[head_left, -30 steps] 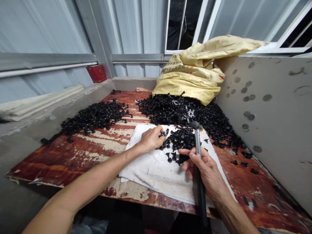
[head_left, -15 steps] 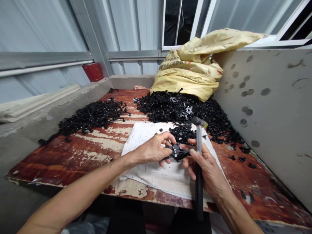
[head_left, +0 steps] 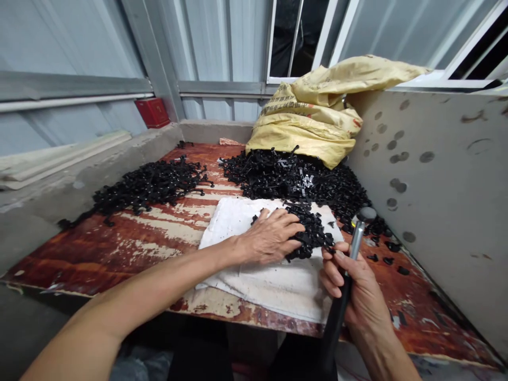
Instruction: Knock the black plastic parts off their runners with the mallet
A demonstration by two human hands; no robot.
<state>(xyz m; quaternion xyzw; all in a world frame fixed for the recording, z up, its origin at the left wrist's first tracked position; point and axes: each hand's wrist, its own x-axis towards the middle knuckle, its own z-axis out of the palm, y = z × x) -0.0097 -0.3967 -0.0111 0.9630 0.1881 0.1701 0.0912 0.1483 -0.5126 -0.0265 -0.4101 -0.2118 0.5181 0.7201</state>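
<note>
My left hand (head_left: 272,236) lies palm down over a heap of small black plastic parts (head_left: 311,233). Its fingers are spread and bent at the tips, touching the heap's left side. My right hand (head_left: 359,280) grips a hammer (head_left: 356,241) with a black handle, a metal shaft and a dark head with a yellow face. The hammer slants up to the right. Between thumb and fingertips, this hand also seems to pinch a small black part at the heap's right edge. Under the heap is a folded white cloth (head_left: 273,296).
A worn reddish-brown board (head_left: 103,264) forms the tabletop. Another pile of black parts (head_left: 151,185) lies at left. A larger pile (head_left: 273,174) spills from a yellow woven sack (head_left: 301,127) at the back. A pale spotted panel (head_left: 436,196) borders the right; a red box (head_left: 152,112) stands back left.
My left hand has moved from holding black parts between both hands to lying on the heap. My right hand has shifted right, and the hammer now leans right instead of standing nearly vertical.
</note>
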